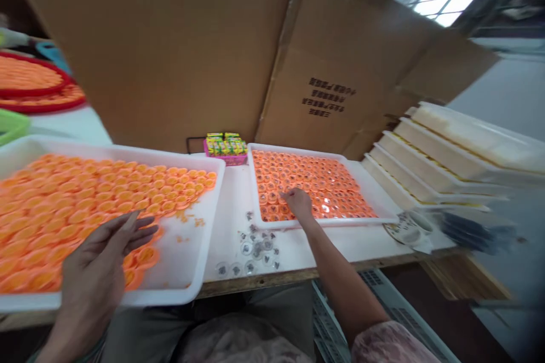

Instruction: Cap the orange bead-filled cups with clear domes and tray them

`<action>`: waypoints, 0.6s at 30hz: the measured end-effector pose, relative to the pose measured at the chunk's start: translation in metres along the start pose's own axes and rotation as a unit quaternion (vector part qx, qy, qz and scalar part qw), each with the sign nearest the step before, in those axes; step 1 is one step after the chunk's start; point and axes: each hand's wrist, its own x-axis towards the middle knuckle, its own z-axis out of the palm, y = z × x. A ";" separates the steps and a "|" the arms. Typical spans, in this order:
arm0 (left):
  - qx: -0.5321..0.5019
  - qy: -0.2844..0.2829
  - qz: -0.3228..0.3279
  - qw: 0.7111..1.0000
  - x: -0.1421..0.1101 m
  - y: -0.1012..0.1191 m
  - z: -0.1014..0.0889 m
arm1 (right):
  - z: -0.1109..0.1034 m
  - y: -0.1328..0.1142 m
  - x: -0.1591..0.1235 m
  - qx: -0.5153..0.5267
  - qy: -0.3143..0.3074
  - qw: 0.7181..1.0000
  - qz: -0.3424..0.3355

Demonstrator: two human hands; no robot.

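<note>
My left hand (96, 261) hovers over the near right part of the left white tray (193, 249). Its fingers are stretched out and nothing shows in them. Under and around it lie many small round orange cups (80, 215) with darker orange middles. My right hand (299, 204) reaches into the right white tray (378, 204), fingertips pinched at the orange pieces (323, 184) in rows. Those pieces have dark marks at their centres, and some shine. What the pinched fingers hold is too small to make out. Small clear discs with dark marks (250, 266) lie between the trays.
Behind the trays stands a tall cardboard sheet (204, 51). A pink basket (236, 160) holds yellow-green packets (225, 146). Stacked white trays (447, 164) rise at the right. Red round trays (46, 103) with orange pieces sit far left. The table's wooden edge (264, 282) runs in front of me.
</note>
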 end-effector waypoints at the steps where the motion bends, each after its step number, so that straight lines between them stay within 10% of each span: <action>1: -0.038 0.011 -0.006 0.999 -0.001 0.003 0.001 | -0.001 -0.003 -0.003 -0.005 0.011 1.000 -0.015; 7: -0.144 0.074 0.036 0.986 0.009 0.002 -0.001 | -0.005 -0.071 -0.060 0.080 0.057 0.973 -0.211; 13: -0.180 0.128 0.066 0.973 0.014 -0.007 -0.009 | 0.020 -0.178 -0.145 0.096 -0.311 0.796 -0.511; 18: -0.176 0.121 0.076 0.974 0.013 -0.007 -0.011 | 0.048 -0.211 -0.169 -0.019 -0.384 0.712 -0.588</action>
